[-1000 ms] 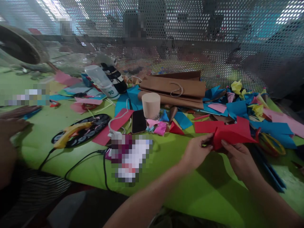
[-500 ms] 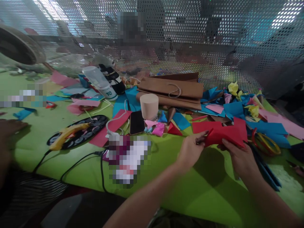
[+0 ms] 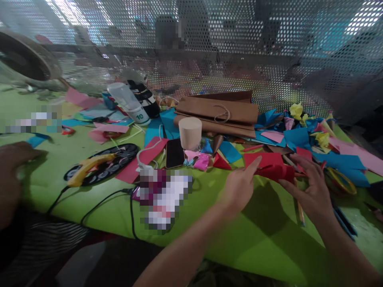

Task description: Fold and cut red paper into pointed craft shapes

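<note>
A folded piece of red paper (image 3: 271, 165) lies between my two hands over the green table. My left hand (image 3: 239, 189) holds its left end, index finger stretched along the sheet and the other fingers curled under. At the right end, my right hand (image 3: 312, 185) is open with fingers spread, its thumb near the paper's lower edge. Beneath the right hand lies a pencil (image 3: 301, 213). To the right of that hand is a yellow and red ring-shaped thing (image 3: 341, 181).
Blue paper (image 3: 344, 163), brown rolled sheets (image 3: 215, 107) and a beige cylinder (image 3: 190, 133) lie behind. Left are a dark phone (image 3: 175, 153), a yellow glue gun (image 3: 86, 169) on a black palette and cables. Another person's hand (image 3: 18, 157) rests at the far left.
My right hand has loosened from the red paper and spread its fingers. The paper has curled over at its right end, and my left index finger now stretches forward along it.
</note>
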Available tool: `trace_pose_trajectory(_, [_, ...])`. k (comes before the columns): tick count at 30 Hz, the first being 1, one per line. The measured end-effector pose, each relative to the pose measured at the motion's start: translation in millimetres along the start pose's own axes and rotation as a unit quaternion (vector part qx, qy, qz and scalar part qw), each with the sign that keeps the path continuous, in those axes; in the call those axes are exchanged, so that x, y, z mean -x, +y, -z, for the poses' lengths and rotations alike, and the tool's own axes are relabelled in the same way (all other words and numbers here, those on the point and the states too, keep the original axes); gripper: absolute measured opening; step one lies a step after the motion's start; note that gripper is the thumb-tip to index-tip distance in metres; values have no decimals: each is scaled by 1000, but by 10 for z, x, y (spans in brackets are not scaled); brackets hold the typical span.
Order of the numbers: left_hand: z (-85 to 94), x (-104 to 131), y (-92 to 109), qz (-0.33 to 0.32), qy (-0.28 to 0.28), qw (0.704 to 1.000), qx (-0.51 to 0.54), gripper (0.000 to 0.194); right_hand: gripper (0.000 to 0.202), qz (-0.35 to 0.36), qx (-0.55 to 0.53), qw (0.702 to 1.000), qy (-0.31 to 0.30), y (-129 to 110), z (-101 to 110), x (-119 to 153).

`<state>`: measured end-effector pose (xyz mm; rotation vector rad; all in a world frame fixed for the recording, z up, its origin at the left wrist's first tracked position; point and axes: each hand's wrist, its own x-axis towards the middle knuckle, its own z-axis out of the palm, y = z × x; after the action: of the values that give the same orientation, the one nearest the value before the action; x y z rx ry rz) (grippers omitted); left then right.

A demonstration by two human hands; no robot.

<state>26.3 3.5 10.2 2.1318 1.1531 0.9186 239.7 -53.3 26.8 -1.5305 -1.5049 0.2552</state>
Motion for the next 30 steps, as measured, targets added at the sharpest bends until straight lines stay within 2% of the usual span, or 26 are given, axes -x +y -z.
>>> trace_pose_trajectory(2, [-23,17,2,-32,-27,999,-23,77,53,66,48,996,-20,-33,-2,2])
trace_pose_trajectory(4, [-34,30,25,-60,-54,996,-41,80,42,104,65,992,-40,-48,-19,1])
trace_pose_trajectory(7, [-35,43,69,-86,-78,992,-52,79,25,104,54,992,-47,-49,-43,-1])
trace_pose_trajectory(10, [-25,47,93,-89,-82,993,-10,76,8,88,29,995,-41,-44,-45,4])
trace_pose_trajectory(14, [-6,46,99,-63,-83,993,57,68,11,69,26,997,-36,-31,-35,16])
trace_pose_trajectory(19, [1,38,107,-45,-89,991,93,66,13,53,13,997,-57,-17,-41,28])
trace_pose_trajectory(23, [42,10,128,-7,-76,990,122,59,16,-1,-24,999,-35,42,-21,42])
trace_pose_trajectory(28, [170,-46,134,53,-42,988,140,18,30,-148,-90,985,-12,113,28,24])
trace_pose_trajectory(30, [196,-65,116,58,-33,987,146,12,35,-205,-125,971,-4,104,31,11])
